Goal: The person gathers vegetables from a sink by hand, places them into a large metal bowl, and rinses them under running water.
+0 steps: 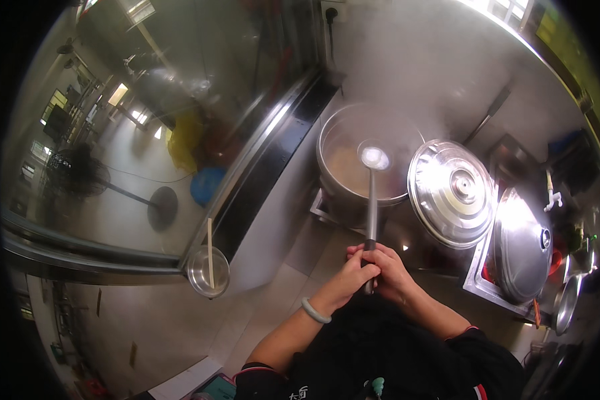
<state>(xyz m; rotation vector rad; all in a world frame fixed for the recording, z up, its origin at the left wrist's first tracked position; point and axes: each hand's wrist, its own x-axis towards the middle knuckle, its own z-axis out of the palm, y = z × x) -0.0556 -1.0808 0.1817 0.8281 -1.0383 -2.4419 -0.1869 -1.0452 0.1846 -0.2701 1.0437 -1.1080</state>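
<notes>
Both hands grip the dark handle of a long metal ladle (373, 205). My left hand (351, 280), below a pale bangle, wraps the handle from the left, and my right hand (387, 267) closes on it from the right. The ladle's shiny round bowl (375, 158) is over a large, steaming metal pot (325, 165); whether it touches the contents is hard to tell. Light brown liquid (345, 162) shows inside through the steam. Against the pot's right side leans a ridged round metal lid (447, 200).
A second lidded metal pot (522, 250) stands at the right on a steel-edged stove (500, 300). A small metal bowl (196, 280) with a pale stick sits at the corner of the ledge below the glass partition (145, 100). A white tap (553, 199) is far right.
</notes>
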